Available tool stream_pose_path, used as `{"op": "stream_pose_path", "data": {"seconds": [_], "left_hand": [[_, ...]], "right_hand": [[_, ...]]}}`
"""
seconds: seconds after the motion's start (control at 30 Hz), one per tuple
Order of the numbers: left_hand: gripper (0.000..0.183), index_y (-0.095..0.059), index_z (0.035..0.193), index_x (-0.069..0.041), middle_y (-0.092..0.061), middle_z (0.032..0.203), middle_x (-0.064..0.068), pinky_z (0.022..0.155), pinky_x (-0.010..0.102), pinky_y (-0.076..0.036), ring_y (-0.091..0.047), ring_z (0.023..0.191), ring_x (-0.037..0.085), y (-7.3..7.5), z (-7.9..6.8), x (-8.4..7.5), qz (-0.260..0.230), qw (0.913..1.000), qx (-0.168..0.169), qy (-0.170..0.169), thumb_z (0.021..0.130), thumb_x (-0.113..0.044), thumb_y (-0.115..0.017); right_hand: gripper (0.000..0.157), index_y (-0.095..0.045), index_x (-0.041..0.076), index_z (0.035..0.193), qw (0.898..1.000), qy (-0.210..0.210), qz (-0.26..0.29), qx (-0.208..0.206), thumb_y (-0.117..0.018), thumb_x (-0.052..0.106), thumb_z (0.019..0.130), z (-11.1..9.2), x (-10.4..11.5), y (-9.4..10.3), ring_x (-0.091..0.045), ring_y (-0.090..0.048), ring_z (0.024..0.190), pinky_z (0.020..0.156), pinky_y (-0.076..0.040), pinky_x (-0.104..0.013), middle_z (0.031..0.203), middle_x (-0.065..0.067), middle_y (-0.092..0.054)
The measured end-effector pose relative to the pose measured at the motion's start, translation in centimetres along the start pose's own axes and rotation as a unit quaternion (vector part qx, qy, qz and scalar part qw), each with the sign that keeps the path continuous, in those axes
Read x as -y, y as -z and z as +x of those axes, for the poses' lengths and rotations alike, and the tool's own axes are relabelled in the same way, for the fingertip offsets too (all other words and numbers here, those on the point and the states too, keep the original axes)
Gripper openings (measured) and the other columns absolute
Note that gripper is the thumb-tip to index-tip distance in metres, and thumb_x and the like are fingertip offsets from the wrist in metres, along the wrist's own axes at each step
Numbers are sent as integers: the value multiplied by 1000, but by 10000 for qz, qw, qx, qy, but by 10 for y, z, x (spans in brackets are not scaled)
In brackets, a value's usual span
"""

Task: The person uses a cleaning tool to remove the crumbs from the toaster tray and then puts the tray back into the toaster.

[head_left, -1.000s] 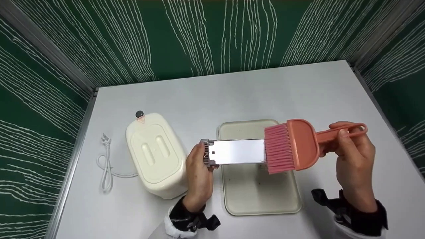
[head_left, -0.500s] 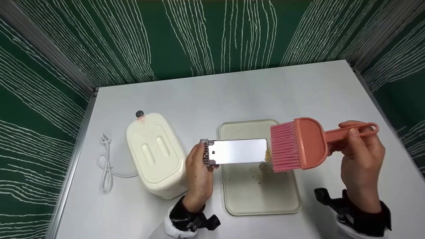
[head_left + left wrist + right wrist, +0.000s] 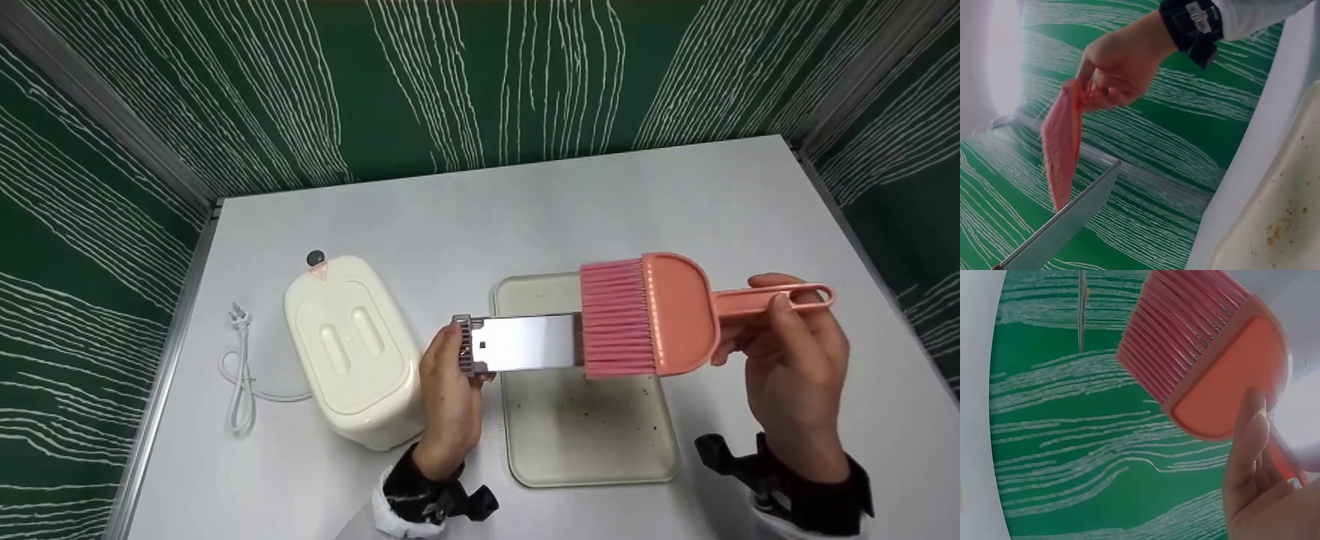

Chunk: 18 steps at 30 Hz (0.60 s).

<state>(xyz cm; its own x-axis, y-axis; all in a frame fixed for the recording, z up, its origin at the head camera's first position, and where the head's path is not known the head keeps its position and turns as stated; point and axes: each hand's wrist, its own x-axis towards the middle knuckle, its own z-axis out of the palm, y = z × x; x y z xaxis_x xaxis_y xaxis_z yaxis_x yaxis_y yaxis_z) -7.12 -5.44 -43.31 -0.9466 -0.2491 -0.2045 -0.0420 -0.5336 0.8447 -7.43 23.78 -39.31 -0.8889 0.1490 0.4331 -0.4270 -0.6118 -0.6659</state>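
My left hand holds a shiny metal crumb tray by its grey slotted end, level above a beige rectangular tray. In my right hand is an orange brush, pinched by its looped handle. Its pink bristles overlap the far end of the crumb tray in the head view. From the left wrist, the bristle ends show right at the crumb tray's upper edge. Brown crumbs lie scattered on the beige tray. In the right wrist view, thumb and fingers grip the brush.
A cream toaster with a closed lid and a dark knob stands to the left of my left hand. Its white cord and plug lie coiled farther left. Green patterned walls enclose the white table.
The brush moved right off the crumb tray, showing golden crumbs at its end, then came back left over that end. More dark specks show on the beige tray. The left hand stayed still.
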Motion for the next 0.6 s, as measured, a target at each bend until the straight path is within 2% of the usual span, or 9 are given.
{"op": "stream_pose_path", "data": {"seconds": [0.27, 0.43, 0.6], "left_hand": [[29, -62, 102, -1, -58, 80, 7, 55, 23, -43, -51, 64, 12, 1, 1, 0, -26, 10000, 14, 71, 112, -18, -41], [29, -61, 100, 0, -59, 80, 8, 54, 23, -44, -52, 63, 12, 1, 1, -1, -83, 9999, 38, 96, 112, -18, -40], [30, -61, 103, 1, -63, 85, 11, 56, 24, -50, -58, 67, 14, -1, 0, -2, -72, 9999, 81, 95, 112, -19, -40]], "right_hand": [[30, -48, -13, 135, 9914, -803, -345, 974, -32, -6, 111, -9, -20, -19, -29, -76, 76, 58, -60, -30, 107, -29, -73], [32, -49, -7, 140, 9802, -1150, -948, 1303, -34, -3, 112, -18, -29, -30, -27, -77, 77, 57, -59, -27, 113, -22, -74], [31, -50, -1, 141, 9685, -1446, -1443, 1427, -36, -1, 112, -23, -33, -36, -24, -77, 76, 58, -58, -27, 113, -18, -76]]}}
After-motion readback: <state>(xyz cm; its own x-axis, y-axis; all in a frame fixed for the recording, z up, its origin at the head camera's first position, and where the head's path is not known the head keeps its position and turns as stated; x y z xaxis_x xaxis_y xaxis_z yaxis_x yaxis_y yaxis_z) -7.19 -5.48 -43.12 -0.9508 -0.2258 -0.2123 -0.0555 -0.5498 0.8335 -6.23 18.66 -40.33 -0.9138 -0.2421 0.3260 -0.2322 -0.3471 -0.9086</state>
